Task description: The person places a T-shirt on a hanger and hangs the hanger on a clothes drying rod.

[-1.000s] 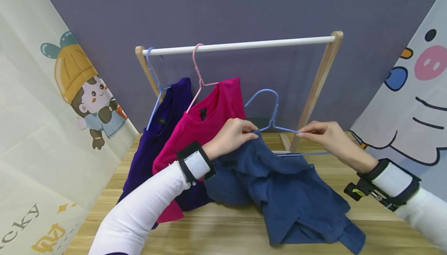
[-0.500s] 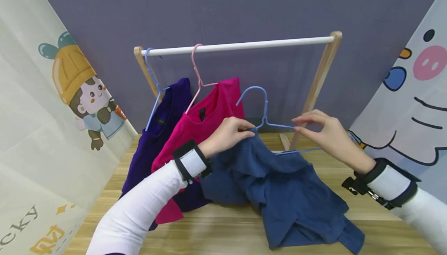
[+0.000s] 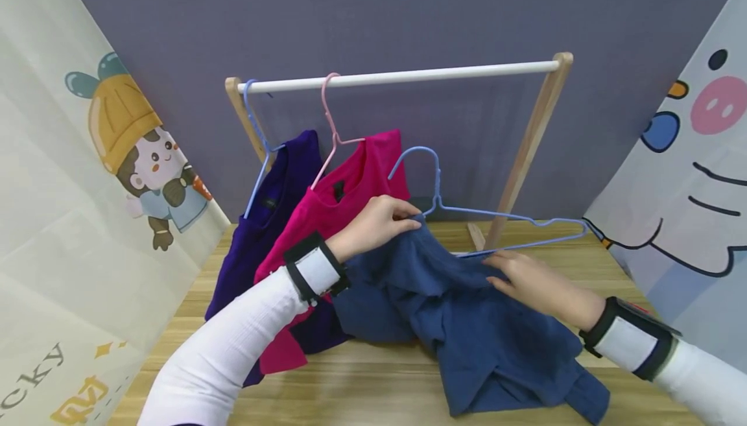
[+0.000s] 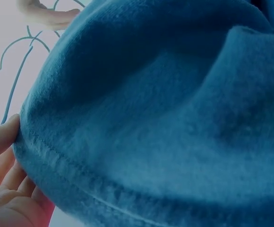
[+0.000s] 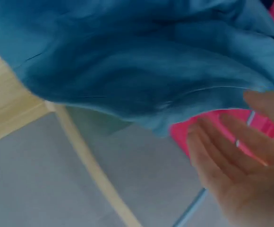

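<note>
A dark blue shirt (image 3: 467, 322) lies bunched on the wooden table, its neckline raised at the left. My left hand (image 3: 376, 228) pinches that neckline, and in the left wrist view its thumb (image 4: 2, 137) meets the cloth edge. A light blue hanger (image 3: 490, 211) has its left end hidden behind the shirt; its hook stands up, and its right arm sticks out bare. My right hand (image 3: 537, 286) is at the right part of the neckline. In the right wrist view its fingers (image 5: 217, 146) are spread apart from the thumb around the cloth edge.
A rack with a white rod (image 3: 443, 75) and wooden legs stands behind. On it hang a purple shirt (image 3: 257, 238) on a blue hanger and a pink shirt (image 3: 327, 225) on a pink hanger. Printed curtains flank the wooden table (image 3: 350, 393).
My right hand has let go of the hanger's right arm and moved down toward me to the shirt's neckline. The hanger has shifted left, while my left hand keeps its pinch.
</note>
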`<state>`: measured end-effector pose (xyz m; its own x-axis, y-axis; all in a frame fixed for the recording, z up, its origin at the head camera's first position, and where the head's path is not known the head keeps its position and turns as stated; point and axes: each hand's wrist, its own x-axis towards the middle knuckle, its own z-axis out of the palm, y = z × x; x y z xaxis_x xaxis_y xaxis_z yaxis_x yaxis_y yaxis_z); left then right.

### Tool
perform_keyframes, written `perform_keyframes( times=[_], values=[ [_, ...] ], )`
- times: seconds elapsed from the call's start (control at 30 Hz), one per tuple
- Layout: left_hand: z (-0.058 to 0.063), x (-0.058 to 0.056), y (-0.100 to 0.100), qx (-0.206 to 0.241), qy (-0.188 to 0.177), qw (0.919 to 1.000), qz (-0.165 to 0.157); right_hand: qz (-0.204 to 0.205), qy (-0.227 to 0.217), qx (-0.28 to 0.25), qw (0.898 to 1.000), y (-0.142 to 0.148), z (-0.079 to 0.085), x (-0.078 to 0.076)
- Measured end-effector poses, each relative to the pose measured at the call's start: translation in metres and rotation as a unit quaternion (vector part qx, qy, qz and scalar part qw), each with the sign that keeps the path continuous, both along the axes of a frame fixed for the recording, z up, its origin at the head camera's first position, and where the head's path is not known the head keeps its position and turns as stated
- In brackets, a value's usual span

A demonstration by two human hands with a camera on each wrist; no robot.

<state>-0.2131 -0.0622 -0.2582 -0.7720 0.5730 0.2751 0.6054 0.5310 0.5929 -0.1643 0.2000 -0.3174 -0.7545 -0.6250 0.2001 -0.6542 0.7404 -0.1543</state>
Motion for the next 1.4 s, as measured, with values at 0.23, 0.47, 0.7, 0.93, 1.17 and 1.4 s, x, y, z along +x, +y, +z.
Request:
perform_keyframes(
  times=[0.23, 0.47, 0.7, 0.93, 1.17, 1.4],
  values=[
    [0.001, 0.001, -0.001, -0.008, 0.001, 0.9999, -0.007, 0.000, 0.003, 0.002, 1.000, 0.004, -0.017, -0.012],
    [0.000, 0.002, -0.004, -0.010, 0.002, 0.9998, -0.015, 0.011, -0.035, -0.010, 0.999, 0.007, -0.025, -0.021],
    [-0.003, 0.001, -0.012, -0.006, 0.003, 1.0000, -0.002, 0.000, -0.048, -0.034, 0.998, 0.022, -0.021, -0.015],
    [-0.007, -0.002, -0.016, -0.010, 0.013, 0.9999, -0.005, -0.017, -0.009, -0.021, 1.000, 0.043, -0.021, -0.012],
    [-0.012, -0.004, -0.023, -0.023, 0.028, 0.9993, -0.008, -0.012, 0.079, -0.018, 0.997, 0.071, -0.016, -0.008],
    [-0.015, -0.002, -0.027, -0.037, 0.015, 0.9992, -0.002, 0.034, 0.206, -0.045, 0.977, 0.097, -0.014, -0.008]
  ],
)
